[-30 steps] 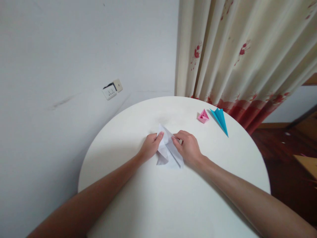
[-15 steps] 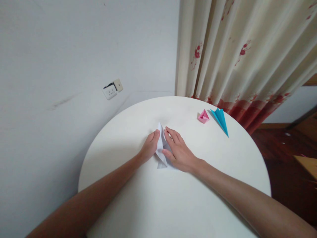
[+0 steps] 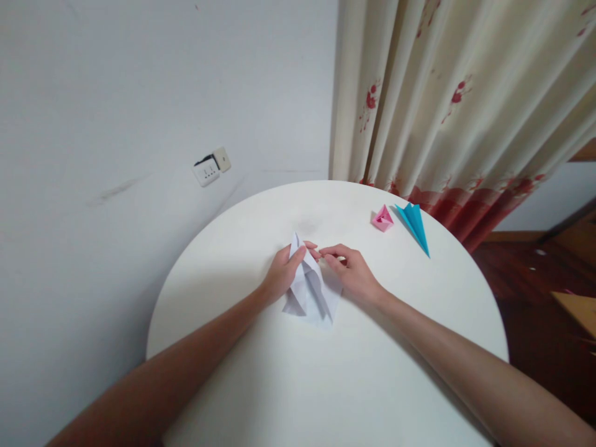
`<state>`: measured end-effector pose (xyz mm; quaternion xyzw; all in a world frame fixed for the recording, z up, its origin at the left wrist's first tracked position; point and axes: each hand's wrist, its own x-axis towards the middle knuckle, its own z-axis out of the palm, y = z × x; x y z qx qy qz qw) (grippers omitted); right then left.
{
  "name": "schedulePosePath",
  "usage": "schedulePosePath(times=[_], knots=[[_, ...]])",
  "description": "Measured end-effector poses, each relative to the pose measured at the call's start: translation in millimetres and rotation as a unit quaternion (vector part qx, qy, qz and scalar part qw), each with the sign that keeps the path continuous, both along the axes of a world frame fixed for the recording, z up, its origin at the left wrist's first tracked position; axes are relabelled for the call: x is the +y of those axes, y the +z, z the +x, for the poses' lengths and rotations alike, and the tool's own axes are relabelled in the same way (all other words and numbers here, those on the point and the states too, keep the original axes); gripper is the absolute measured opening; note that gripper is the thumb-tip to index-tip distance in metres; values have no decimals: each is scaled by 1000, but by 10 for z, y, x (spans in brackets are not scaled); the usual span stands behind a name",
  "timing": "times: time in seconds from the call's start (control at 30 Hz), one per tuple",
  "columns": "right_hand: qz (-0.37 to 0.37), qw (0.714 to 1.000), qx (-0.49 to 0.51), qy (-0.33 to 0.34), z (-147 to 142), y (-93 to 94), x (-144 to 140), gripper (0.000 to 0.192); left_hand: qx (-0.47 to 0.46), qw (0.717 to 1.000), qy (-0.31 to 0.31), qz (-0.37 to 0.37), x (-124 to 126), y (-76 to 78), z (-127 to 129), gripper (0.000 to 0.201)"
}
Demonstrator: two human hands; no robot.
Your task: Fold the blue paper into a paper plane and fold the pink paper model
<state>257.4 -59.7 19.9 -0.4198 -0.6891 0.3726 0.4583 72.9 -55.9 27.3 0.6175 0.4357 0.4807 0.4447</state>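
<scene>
Around my hands the round surface (image 3: 326, 385) lies open, near side and left alike. To my far right a pink paper figure (image 3: 382, 218) and a blue paper dart (image 3: 416, 227) lie just beside each other, the curtain (image 3: 442, 112) close behind them.

white paper (image 3: 310, 288): far tip under fingers | forearms: cut off below

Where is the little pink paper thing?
In the head view, the pink paper shape sits on the far right part of the round white table, just left of the blue paper plane, near the curtain.
</scene>
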Motion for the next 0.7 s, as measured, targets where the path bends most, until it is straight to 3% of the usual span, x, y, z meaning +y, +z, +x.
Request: schedulePosePath(times=[0.3, 0.43, 0.57, 0.7], knots=[[-74, 996, -15, 50, -66, 2, -73, 40, -53, 998, -18, -3, 1, -51, -34, 48], [-95, 994, -15, 53, -86, 12, -82, 26, -80, 996, -49, -2, -17, -73, -40, 44], [-126, 989, 35, 70, -89, 14, -86, 41, -96, 994, -53, -6, -34, -91, -58, 45], [-149, 982, 93, 64, -103, 7, -78, 43, -93, 994, -62, 1, -41, -88, -69, 50]])
